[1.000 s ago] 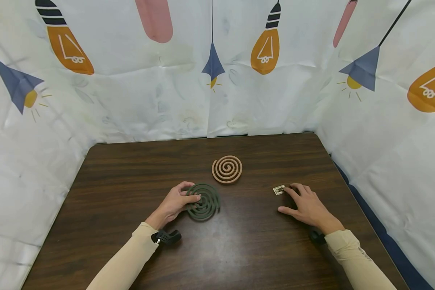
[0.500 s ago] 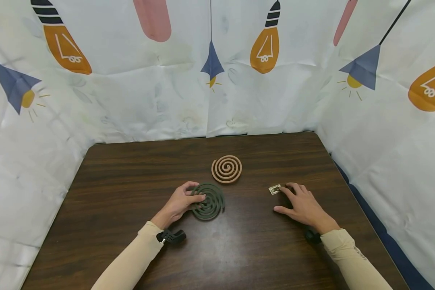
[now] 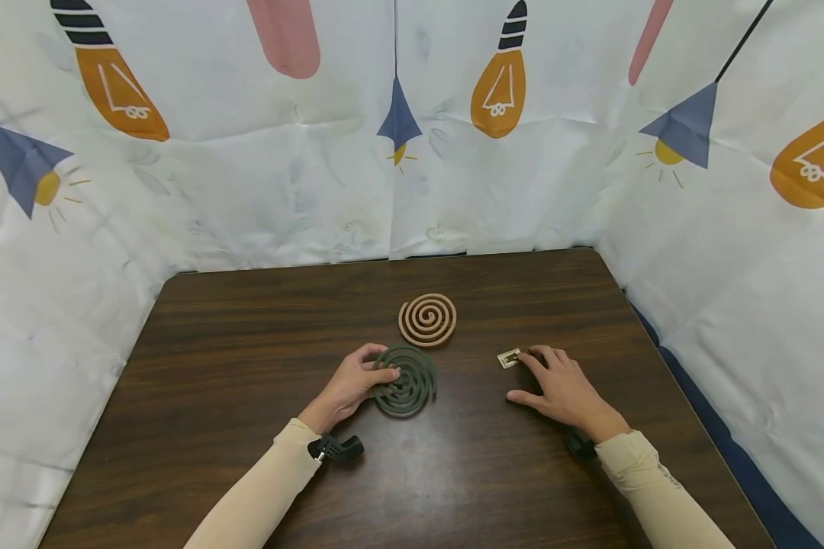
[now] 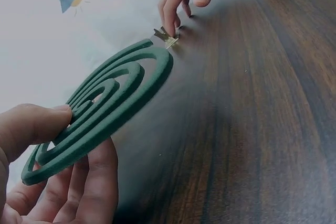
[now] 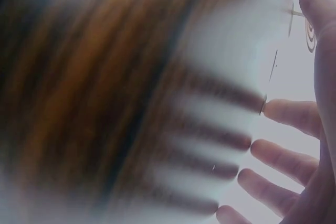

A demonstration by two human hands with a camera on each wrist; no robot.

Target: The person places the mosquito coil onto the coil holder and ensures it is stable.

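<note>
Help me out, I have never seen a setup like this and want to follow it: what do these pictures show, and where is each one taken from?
There is no machine here, just a person's two bare hands at a dark wooden table. The wide picture comes from a camera worn on the head, looking forward and down. The other two come from cameras worn on each wrist; the right wrist's is largely blurred.

The left hand holds a green coil tilted, thumb on top and fingers beneath. The right hand reaches with its index finger to a small metal piece on the table. Farther back lies a brown coil, and behind the table hangs a white cloth printed with lamps.
</note>
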